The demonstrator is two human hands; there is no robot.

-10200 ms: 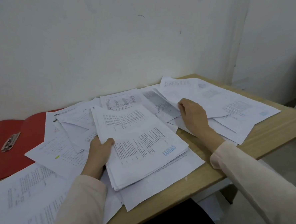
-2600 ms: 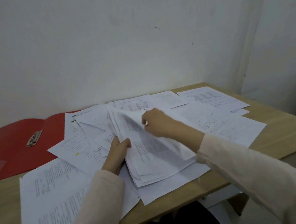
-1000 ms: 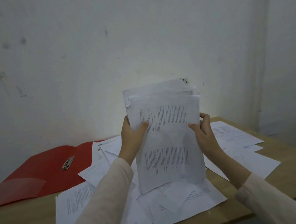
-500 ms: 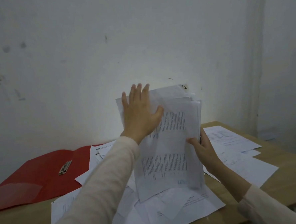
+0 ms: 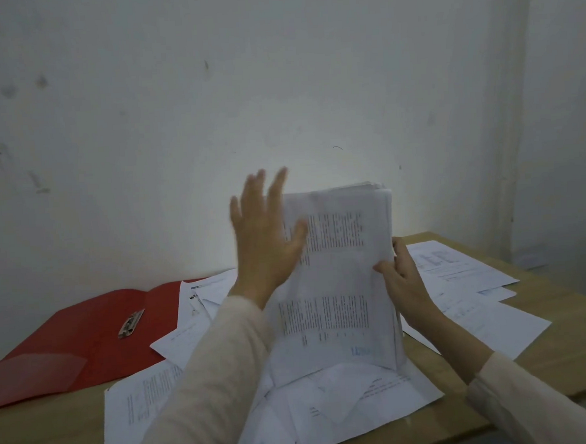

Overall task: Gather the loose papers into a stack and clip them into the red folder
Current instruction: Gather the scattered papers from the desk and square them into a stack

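Note:
A thick stack of printed papers (image 5: pixel 339 280) stands upright on its lower edge on the desk's middle. My right hand (image 5: pixel 400 284) grips the stack's right edge. My left hand (image 5: pixel 265 237) is flat with fingers spread against the stack's upper left side, blurred by motion. The red folder (image 5: pixel 72 338) lies open and flat at the left, its metal clip (image 5: pixel 130 323) on the inner face. Loose papers (image 5: pixel 357 399) lie under and in front of the stack, and more loose sheets (image 5: pixel 466 280) lie to the right.
The wooden desk (image 5: pixel 550 360) is set into a corner, with a white wall (image 5: pixel 176 126) close behind it and another at the right. More printed sheets (image 5: pixel 141 396) lie at the near left, overlapping the folder's edge.
The stack was lifted from flat on the desk to upright. My left hand let go of its left edge and now pats it with fingers spread; my right hand keeps its hold.

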